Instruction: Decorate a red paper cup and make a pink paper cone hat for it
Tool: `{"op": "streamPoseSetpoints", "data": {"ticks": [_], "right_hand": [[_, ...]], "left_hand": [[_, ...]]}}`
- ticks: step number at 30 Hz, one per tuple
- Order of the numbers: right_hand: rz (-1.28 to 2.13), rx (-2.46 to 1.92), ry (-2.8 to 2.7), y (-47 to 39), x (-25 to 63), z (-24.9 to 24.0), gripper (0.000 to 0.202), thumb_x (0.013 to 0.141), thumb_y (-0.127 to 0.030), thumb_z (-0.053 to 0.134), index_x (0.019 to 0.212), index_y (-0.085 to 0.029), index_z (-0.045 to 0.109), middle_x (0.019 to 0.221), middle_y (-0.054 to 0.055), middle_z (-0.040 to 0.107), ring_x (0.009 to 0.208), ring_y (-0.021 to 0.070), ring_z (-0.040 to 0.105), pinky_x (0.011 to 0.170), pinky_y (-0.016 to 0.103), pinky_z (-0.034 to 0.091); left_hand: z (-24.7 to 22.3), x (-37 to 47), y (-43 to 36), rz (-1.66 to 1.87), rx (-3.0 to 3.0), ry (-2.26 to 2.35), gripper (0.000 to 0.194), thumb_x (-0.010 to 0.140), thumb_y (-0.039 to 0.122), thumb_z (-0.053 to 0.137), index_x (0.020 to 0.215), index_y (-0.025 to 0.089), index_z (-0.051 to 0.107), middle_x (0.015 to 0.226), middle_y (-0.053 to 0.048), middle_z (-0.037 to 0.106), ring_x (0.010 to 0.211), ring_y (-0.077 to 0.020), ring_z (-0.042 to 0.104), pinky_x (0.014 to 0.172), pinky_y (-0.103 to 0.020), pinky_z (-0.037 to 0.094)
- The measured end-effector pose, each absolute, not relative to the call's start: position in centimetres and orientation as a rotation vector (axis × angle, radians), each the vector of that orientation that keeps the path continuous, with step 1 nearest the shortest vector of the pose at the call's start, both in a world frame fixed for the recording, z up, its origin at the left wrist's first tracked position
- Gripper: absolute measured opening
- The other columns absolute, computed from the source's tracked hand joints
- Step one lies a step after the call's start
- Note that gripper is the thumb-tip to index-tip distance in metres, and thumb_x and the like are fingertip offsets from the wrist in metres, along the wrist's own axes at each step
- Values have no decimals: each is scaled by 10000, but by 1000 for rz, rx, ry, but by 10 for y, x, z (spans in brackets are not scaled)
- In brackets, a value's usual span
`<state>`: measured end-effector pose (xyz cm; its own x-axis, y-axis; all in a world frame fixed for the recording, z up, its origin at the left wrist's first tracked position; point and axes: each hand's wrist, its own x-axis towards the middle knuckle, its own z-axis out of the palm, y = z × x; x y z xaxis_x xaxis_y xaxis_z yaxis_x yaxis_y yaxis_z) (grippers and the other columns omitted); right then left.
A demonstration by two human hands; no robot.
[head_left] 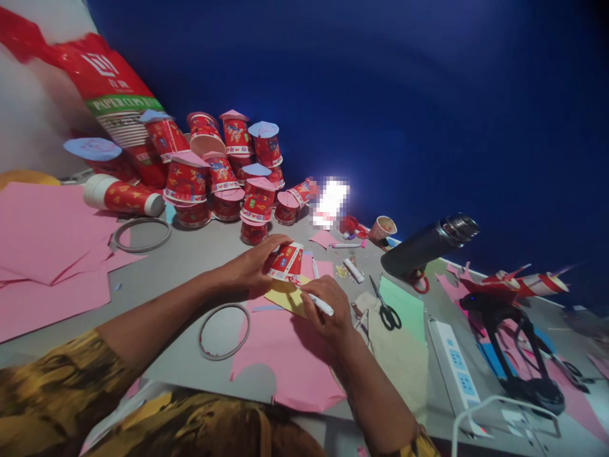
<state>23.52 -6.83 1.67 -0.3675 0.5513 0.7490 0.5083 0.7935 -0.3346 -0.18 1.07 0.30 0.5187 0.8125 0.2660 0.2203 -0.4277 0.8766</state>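
My left hand (263, 260) is closed around the side of a red printed paper cup (287, 259), its rim down on a piece of yellow paper (288, 298). In my right hand (328, 308) is a white marker (320, 304), its tip close to the cup's lower rim; I cannot tell whether it touches cup or paper. Under both hands lies cut pink paper (290, 362). A grey ring (224, 331) rests beside my left forearm. Just past the cup, another slim white pen (314, 267) lies on the paper.
Stacked red cups with paper tops (187, 184) stand at the back left, near pink sheets (52, 235). To the right are scissors (389, 315), green paper (402, 301), a black flask (428, 244), a power strip (454, 368) and a black strapped frame (523, 355).
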Motion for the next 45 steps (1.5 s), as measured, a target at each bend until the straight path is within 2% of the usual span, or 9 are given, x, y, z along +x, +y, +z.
{"op": "streamPoseSetpoints", "data": {"ticks": [4, 7, 9, 14, 24, 35, 45], "right_hand": [[29, -852, -1945, -68, 242, 19, 142, 1056, -145, 583, 1108, -226, 688, 906, 71, 781, 790, 218, 724, 724, 385, 577], [25, -914, -1866, -66, 246, 19, 152, 1057, -144, 586, 1116, -224, 701, 931, 77, 793, 822, 218, 751, 746, 380, 603], [61, -939, -1822, -64, 247, 19, 128, 1048, -153, 608, 1080, -220, 712, 916, 71, 792, 824, 213, 754, 748, 366, 604], [131, -966, -1747, -62, 245, 15, 117, 1019, -191, 636, 932, -223, 706, 801, 35, 759, 721, 193, 720, 683, 333, 571], [170, -877, -1864, -66, 240, 18, 83, 1032, -174, 636, 993, -235, 677, 841, 43, 755, 737, 197, 698, 690, 343, 556], [167, -875, -1942, -64, 242, 15, 95, 1036, -159, 630, 984, -233, 661, 827, 38, 738, 735, 196, 669, 697, 338, 524], [130, -849, -1920, -65, 241, 20, 102, 1044, -156, 620, 993, -234, 659, 823, 34, 744, 722, 193, 677, 692, 342, 526]], "left_hand": [[0, -2, 10, 883, 1859, 899, 851, 831, 343, 859, 1560, 241, 431, 1571, -177, 555, 1335, -346, 665, 1151, -536, 551], [-6, -4, 14, 888, 1845, 916, 946, 814, 292, 831, 1629, 242, 354, 1623, -196, 510, 1416, -373, 615, 1195, -563, 513], [-11, -6, 18, 893, 1866, 910, 969, 776, 258, 820, 1633, 252, 366, 1651, -194, 480, 1473, -394, 566, 1228, -594, 476], [-14, -8, 22, 848, 1855, 890, 931, 783, 283, 846, 1605, 249, 409, 1586, -195, 562, 1443, -395, 597, 1203, -616, 497], [-15, -8, 24, 807, 1888, 892, 948, 809, 376, 893, 1582, 231, 365, 1553, -203, 587, 1374, -358, 659, 1162, -543, 537], [-12, -7, 22, 807, 1880, 874, 882, 816, 312, 853, 1551, 222, 376, 1515, -205, 604, 1330, -341, 682, 1133, -553, 552], [-16, -7, 25, 813, 1880, 895, 934, 791, 379, 906, 1556, 234, 390, 1545, -205, 596, 1377, -364, 657, 1159, -555, 536]]}}
